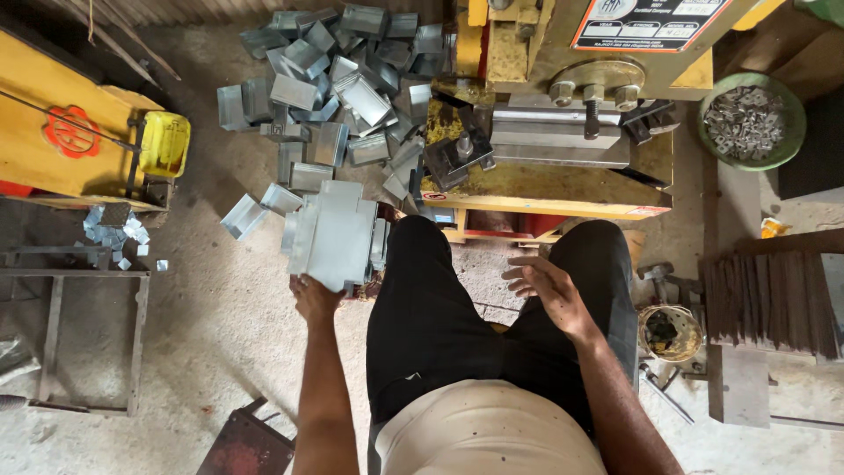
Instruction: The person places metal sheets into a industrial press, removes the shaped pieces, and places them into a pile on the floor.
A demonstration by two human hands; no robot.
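We see a yellow press machine (563, 132) toward the floor's far edge, with a heap of bent metal boxes (338, 79) to its left. A green bowl of small metal pieces (752, 119) sits near the far right corner, and a yellow bench (61, 132) stands at the left edge.

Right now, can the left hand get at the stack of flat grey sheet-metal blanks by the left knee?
Probably yes: the left hand already touches the near edge of the stack of flat grey sheet-metal blanks, with nothing between them.
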